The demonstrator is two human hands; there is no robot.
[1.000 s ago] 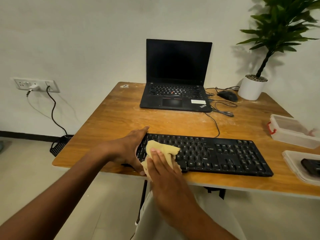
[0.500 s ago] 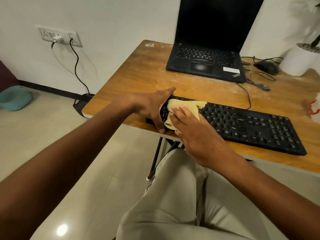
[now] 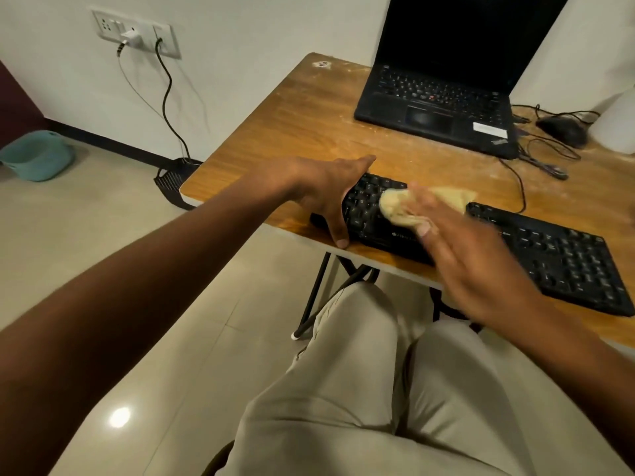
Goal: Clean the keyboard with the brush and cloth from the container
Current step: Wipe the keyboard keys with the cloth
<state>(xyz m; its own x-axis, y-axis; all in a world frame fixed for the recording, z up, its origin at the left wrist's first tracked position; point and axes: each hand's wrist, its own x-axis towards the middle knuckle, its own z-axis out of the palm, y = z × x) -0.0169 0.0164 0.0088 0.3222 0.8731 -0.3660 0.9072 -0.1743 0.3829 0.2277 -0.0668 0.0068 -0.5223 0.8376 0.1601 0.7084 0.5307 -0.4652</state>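
One camera only, worn on the seated person's head, looking forward and steeply down. It sits close above the lap, so both forearms run out from the bottom edge toward the near edge of the wooden desk (image 3: 302,125). The wide lens also takes in the floor and wall on the left.

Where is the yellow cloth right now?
In the head view, the yellow cloth lies on the left part of the black keyboard, pressed under the right hand, just right of the left hand.
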